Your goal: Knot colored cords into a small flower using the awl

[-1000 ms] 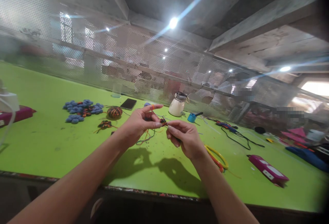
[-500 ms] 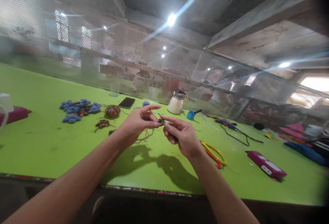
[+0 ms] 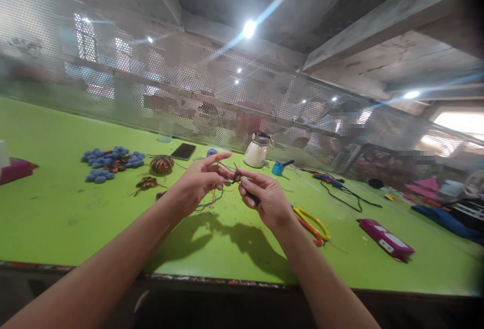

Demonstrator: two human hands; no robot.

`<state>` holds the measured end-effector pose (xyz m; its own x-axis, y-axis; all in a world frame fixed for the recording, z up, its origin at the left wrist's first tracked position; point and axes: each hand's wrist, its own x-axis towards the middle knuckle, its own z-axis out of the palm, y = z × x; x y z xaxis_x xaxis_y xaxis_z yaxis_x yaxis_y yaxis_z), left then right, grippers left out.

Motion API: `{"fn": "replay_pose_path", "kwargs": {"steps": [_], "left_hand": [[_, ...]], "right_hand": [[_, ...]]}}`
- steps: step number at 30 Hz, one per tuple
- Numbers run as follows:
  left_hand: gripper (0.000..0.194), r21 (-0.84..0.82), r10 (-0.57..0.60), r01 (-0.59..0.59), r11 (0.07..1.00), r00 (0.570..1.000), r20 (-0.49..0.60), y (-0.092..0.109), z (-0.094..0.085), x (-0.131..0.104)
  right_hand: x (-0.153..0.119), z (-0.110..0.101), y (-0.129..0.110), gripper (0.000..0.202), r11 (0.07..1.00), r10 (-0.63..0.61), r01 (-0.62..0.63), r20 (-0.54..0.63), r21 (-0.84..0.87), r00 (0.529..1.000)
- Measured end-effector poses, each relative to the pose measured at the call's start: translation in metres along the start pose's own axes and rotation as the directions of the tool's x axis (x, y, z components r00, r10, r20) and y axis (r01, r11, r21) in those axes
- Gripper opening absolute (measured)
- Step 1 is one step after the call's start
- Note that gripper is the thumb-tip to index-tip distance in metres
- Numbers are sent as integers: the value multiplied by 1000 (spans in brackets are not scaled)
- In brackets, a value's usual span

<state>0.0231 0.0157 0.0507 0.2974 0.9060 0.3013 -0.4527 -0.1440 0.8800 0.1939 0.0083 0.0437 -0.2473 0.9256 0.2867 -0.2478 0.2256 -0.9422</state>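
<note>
Orange-and-dark yarn (image 3: 224,167) loops round the raised index finger of my left hand (image 3: 198,183), with the thumb and other fingers bent near the work. My right hand (image 3: 266,197) pinches a crochet hook (image 3: 253,198), its dark handle partly hidden in the palm. At the hook's thin tip, between both hands, is a small dark and orange crocheted piece (image 3: 237,176). Whether the left fingertips touch this piece I cannot make out. Behind my left wrist sit a ball of variegated yarn (image 3: 162,165) and a small crocheted flower (image 3: 146,184).
Blue crocheted flowers (image 3: 99,157) and a phone (image 3: 183,151) lie on the green table (image 3: 94,223). Beyond my hands stand a cream jar (image 3: 256,151) and a blue pot (image 3: 278,169). To the right are yellow-and-orange handles (image 3: 315,223), a dark cord (image 3: 351,198) and a magenta box (image 3: 385,240).
My left thumb and fingers have drawn slightly away from the crocheted piece, and the yarn has shifted. The right hand keeps its pinch. The whole view has moved slightly.
</note>
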Motion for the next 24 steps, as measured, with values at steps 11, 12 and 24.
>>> {"fn": "replay_pose_path", "kwargs": {"steps": [11,12,24], "left_hand": [[33,-40,-76,75,996,997,-21,-2,-8,3],[33,-34,-74,73,997,997,-29,-2,-8,3],[52,-128,-98,109,986,991,92,4,-8,1]], "right_hand": [[-1,-1,2,30,995,-49,45,-45,-84,998],[0,-2,2,30,995,-51,46,-50,-93,997],[2,-5,1,27,992,-107,98,-119,-78,987]]}}
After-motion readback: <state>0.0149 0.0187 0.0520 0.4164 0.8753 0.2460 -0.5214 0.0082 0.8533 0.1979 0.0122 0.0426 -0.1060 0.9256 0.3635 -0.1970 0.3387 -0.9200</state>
